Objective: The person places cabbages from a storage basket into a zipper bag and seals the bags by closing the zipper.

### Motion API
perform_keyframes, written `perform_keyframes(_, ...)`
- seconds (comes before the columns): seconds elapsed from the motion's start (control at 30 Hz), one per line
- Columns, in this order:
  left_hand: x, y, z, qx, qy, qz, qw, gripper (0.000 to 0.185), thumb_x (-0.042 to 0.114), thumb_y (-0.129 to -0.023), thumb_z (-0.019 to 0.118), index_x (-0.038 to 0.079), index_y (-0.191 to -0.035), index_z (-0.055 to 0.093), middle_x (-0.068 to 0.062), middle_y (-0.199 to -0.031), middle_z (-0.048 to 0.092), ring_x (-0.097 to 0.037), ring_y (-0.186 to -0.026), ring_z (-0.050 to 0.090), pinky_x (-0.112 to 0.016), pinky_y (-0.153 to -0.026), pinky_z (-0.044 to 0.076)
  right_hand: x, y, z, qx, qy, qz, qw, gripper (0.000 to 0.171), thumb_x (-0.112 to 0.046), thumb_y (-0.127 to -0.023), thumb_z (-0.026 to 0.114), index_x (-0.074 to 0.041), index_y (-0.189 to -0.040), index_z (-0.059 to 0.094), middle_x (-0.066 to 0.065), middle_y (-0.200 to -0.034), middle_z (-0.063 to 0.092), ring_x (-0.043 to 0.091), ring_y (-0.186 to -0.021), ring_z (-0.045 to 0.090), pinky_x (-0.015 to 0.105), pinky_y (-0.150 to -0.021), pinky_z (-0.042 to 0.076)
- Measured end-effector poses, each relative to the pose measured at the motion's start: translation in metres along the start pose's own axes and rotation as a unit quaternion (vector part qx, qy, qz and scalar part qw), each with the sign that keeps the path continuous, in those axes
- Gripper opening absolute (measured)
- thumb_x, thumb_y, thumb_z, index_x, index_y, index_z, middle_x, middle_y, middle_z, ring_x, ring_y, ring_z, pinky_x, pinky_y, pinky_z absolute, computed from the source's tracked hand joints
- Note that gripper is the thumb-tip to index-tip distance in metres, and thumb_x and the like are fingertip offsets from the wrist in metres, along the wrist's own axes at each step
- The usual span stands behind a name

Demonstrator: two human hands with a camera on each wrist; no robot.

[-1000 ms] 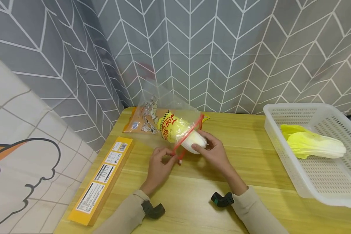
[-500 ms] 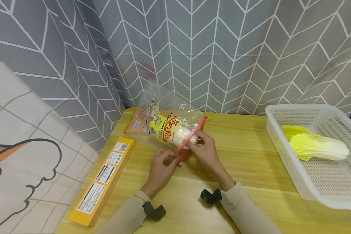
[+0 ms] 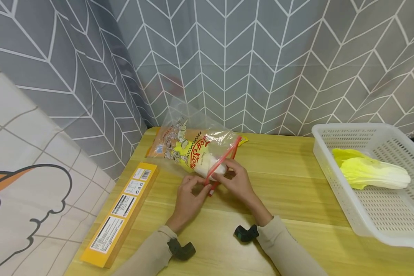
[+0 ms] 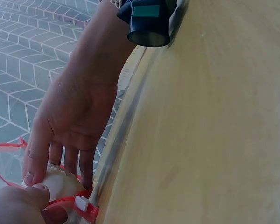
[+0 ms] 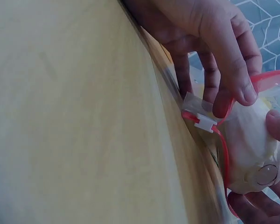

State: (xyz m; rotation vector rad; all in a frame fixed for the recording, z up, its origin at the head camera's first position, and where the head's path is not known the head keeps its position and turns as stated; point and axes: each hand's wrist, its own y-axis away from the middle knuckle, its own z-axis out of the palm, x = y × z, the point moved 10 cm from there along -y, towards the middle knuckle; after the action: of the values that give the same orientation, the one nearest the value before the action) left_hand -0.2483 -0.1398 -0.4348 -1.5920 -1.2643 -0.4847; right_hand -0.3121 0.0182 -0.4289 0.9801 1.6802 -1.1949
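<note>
Both pinching the zip bag (image 3: 196, 147) mouth: left hand (image 3: 188, 196), right hand (image 3: 235, 180) (cabbage (image 3: 207, 163) inside), on table (image 3: 296, 184).

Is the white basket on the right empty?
No, the white basket holds a yellow-green cabbage piece lying on its perforated floor.
</note>
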Motion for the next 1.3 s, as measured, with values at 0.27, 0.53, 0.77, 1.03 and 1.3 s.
perform_keyframes(0.27,0.000,0.000,0.001,-0.005,0.011,0.002,0.9999,0.008,0.017,-0.088,0.081,0.016,-0.092,0.073,0.003,-0.093,0.066,-0.014,-0.096,0.059,-0.032,-0.085,0.049,0.004,0.001,-0.002,0.026,-0.027,0.016,0.999,0.029,-0.001,-0.085,0.079,-0.001,-0.113,0.074,0.018,-0.114,0.071,0.013,-0.097,0.065,0.029,-0.086,0.059)
perform_keyframes(0.53,0.001,0.001,0.003,-0.009,0.003,0.004,0.9999,0.009,0.017,-0.087,0.082,0.016,-0.091,0.073,0.003,-0.094,0.066,-0.017,-0.093,0.059,-0.033,-0.082,0.046,0.014,0.004,0.008,0.026,-0.116,0.083,0.990,0.036,0.001,-0.092,0.071,0.001,-0.128,0.067,0.019,-0.129,0.067,0.017,-0.111,0.066,0.025,-0.092,0.056)
perform_keyframes(0.77,0.002,0.002,0.004,-0.009,-0.001,0.008,0.9999,0.010,0.014,-0.087,0.081,0.015,-0.091,0.072,0.002,-0.094,0.066,-0.014,-0.092,0.057,-0.030,-0.081,0.047,0.009,0.003,0.013,0.020,-0.102,0.048,0.993,0.039,0.005,-0.090,0.070,0.001,-0.129,0.065,0.019,-0.131,0.065,0.025,-0.119,0.063,0.043,-0.104,0.053)
perform_keyframes(1.03,0.004,0.000,0.002,-0.005,0.011,0.019,0.9998,0.009,0.014,-0.087,0.081,0.015,-0.092,0.073,0.000,-0.093,0.067,-0.016,-0.092,0.059,-0.031,-0.082,0.047,0.006,0.002,0.018,-0.004,-0.095,0.020,0.995,0.038,0.008,-0.089,0.069,0.004,-0.127,0.066,0.021,-0.137,0.062,0.035,-0.121,0.065,0.040,-0.100,0.055)
perform_keyframes(1.3,0.001,0.001,0.001,0.000,0.011,0.011,0.9999,0.009,0.015,-0.086,0.082,0.015,-0.090,0.073,0.001,-0.091,0.066,-0.016,-0.090,0.060,-0.032,-0.081,0.048,0.008,0.003,0.021,-0.028,-0.080,0.024,0.996,0.043,0.006,-0.092,0.067,0.001,-0.134,0.063,0.020,-0.141,0.060,0.041,-0.125,0.062,0.049,-0.104,0.052)
